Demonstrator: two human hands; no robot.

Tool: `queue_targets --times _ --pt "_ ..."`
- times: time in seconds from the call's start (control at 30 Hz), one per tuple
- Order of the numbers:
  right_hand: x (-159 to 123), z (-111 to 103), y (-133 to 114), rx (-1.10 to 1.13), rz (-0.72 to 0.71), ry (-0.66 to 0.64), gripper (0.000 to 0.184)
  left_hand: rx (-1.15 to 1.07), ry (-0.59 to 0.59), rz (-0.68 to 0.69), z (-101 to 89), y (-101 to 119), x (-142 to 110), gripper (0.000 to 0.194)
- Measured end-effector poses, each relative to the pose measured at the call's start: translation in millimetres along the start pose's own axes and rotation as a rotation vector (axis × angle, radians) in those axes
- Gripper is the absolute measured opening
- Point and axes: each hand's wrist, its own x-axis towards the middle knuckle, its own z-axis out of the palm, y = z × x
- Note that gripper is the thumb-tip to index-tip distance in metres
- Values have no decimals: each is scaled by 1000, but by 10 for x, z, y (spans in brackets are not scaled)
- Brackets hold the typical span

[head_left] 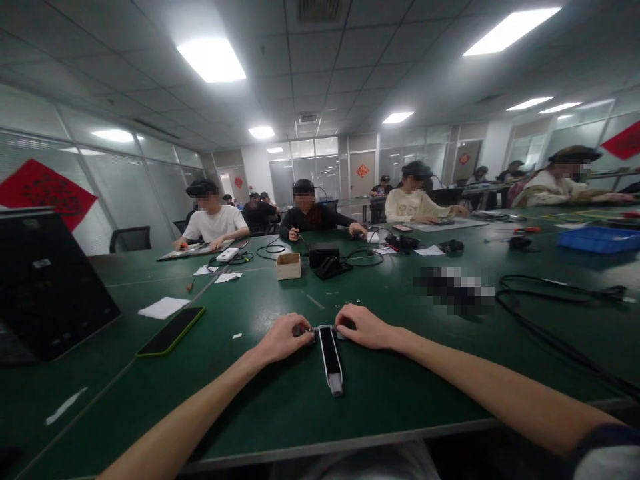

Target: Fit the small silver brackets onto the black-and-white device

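A slim black device with a silver rim [330, 359] lies on the green table [410, 373], its long axis pointing toward me. My left hand [284, 337] is curled at the far left corner of the device, fingers pinched on a small dark part I cannot make out. My right hand [364, 327] is curled at the far right corner, fingers likewise closed on a small dark part. Both forearms reach in from the near table edge.
A phone in a green case [171, 331] and white paper [163, 307] lie to the left, beside a black laptop-like panel [47, 283]. A small cardboard box [289, 265] and a black unit with cables [327, 260] sit ahead. Black cables [550, 333] run right. Several people work across the table.
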Motion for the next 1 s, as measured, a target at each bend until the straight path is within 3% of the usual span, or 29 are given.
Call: queue_targets --times 0.67,1.0 --pt "6 -12 -4 -7 -5 -9 13 -1 75 18 -2 18 4 23" --pt "1 -62 -78 -27 -4 -17 13 28 -35 53 -32 -17 -2 26"
